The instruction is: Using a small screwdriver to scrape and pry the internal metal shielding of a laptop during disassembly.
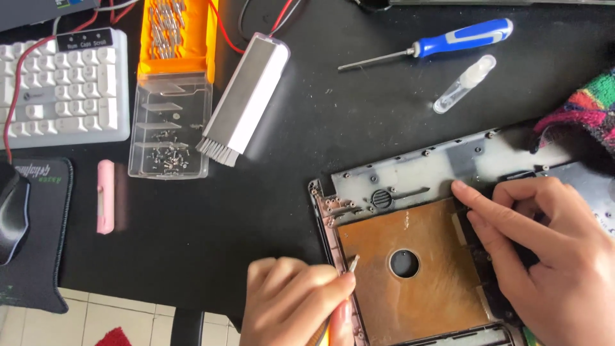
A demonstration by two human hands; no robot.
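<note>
Closest to me, my left hand (295, 298) clenches its fingers around a thin metal-tipped tool (352, 263), the tip touching the copper-coloured sheet (423, 282) inside the opened laptop shell (410, 179) on the black bench (256, 211). My right hand (544, 250) presses curled fingers onto the shell's edge, steadying it. I judge this prying or scraping; next needs gentle leverage.

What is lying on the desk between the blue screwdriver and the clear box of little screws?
In the head view, a grey and white cleaning brush lies between the blue screwdriver and the clear screw box, bristles pointing down-left.
</note>
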